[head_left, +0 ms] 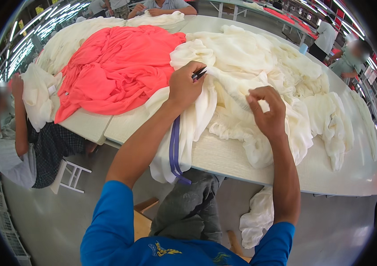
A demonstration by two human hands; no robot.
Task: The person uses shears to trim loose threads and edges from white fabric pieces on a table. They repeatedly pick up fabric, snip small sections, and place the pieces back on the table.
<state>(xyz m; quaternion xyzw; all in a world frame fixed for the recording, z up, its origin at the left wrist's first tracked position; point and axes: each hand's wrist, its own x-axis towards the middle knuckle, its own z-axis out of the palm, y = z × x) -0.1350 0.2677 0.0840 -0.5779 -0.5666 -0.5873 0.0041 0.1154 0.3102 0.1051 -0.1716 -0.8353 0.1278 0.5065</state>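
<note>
My left hand [186,88] is closed around a small black tool [199,74] that looks like thread snips. It is over a cream garment [228,84], whose cloth runs from beside that hand toward the right one. Thumb and forefinger of my right hand [268,113] come together in a pinch above the cream cloth. Whatever is between them is too small to make out. A purple ribbon [174,146] hangs below my left wrist, over cream fabric at the table's edge; its upper end is hidden.
A coral-red heap of fabric [122,66] covers the table's left part. More cream garments [304,66] spread rightward over the white table [352,177]. One cream piece [259,217] hangs below the front edge. A co-worker [11,146] sits at the left; others are across the table.
</note>
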